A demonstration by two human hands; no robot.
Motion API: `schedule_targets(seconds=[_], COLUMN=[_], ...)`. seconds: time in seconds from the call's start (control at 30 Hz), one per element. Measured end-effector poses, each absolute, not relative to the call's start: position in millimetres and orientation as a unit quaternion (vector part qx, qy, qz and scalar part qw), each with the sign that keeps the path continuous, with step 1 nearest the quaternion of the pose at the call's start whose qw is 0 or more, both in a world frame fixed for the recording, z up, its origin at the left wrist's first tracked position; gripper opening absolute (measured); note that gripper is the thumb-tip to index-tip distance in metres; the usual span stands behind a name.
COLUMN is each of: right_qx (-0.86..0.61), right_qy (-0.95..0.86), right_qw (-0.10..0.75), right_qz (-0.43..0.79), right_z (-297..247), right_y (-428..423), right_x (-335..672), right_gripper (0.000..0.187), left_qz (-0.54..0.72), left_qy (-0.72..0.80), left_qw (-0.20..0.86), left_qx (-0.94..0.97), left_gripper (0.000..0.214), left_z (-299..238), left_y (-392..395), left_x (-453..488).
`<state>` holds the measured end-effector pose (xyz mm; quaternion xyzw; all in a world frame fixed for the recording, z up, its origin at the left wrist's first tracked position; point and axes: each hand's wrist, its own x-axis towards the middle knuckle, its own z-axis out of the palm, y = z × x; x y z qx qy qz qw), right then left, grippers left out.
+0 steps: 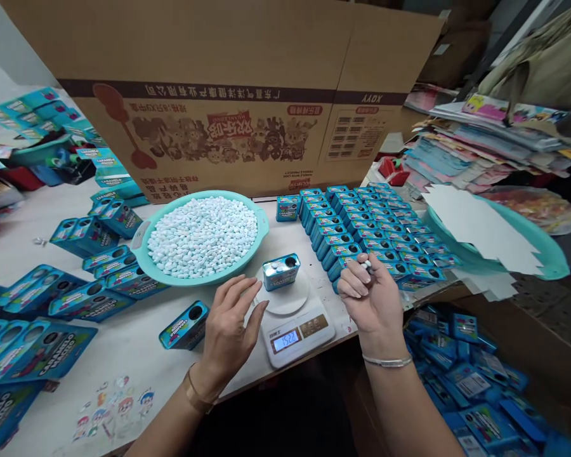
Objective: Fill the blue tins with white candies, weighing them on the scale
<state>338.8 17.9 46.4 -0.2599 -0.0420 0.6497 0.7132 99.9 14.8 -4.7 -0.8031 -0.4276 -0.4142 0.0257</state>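
Note:
A blue candy tin [282, 273] with a dark round hole in its top stands upright on the white plate of a digital scale [301, 327]. Just left of that tin, my left hand [231, 320] hovers with thumb and fingers apart, holding nothing. My right hand [368, 295] is curled closed to the right of the scale, and a small pale candy [367, 263] shows at its fingertips. Another blue tin [184, 327] sits on the table left of my left hand. Behind both hands, a turquoise basin [145, 254] is heaped with pale candies [204, 235].
Rows of blue tins [361, 222] fill the right of the table; more tins [71, 292] stand left. A large cardboard box [247, 57] blocks the back. Below right lies a pile of tins [476, 381]. Loose stickers [114, 406] lie front left, and a turquoise tub [552, 254] stands far right.

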Motion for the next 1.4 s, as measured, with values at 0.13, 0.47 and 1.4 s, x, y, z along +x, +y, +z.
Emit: schedule_targets(seconds=[0.13, 0.47, 1.4], right_qx=[-0.251, -0.251, -0.227], right_qy=[-0.040, -0.073, -0.045], right_qw=[0.718, 0.703, 0.715], right_qz=[0.648, 0.662, 0.660], right_z=[43.6, 26.7, 16.2], right_y=[15.6, 15.9, 9.3], right_x=[341.8, 343.1, 356.1], right_gripper=[0.020, 0.019, 0.018], left_qz=[-0.412, -0.377, -0.278], left_qy=[-0.424, -0.417, -0.323], left_qw=[0.023, 0.023, 0.038], left_qx=[-0.806, -0.826, -0.904], left_gripper=[0.031, 0.032, 0.022], left_z=[-2.5, -0.4, 13.6], left_y=[19.0, 25.3, 72.7], left_x=[101.3, 106.8, 152.3])
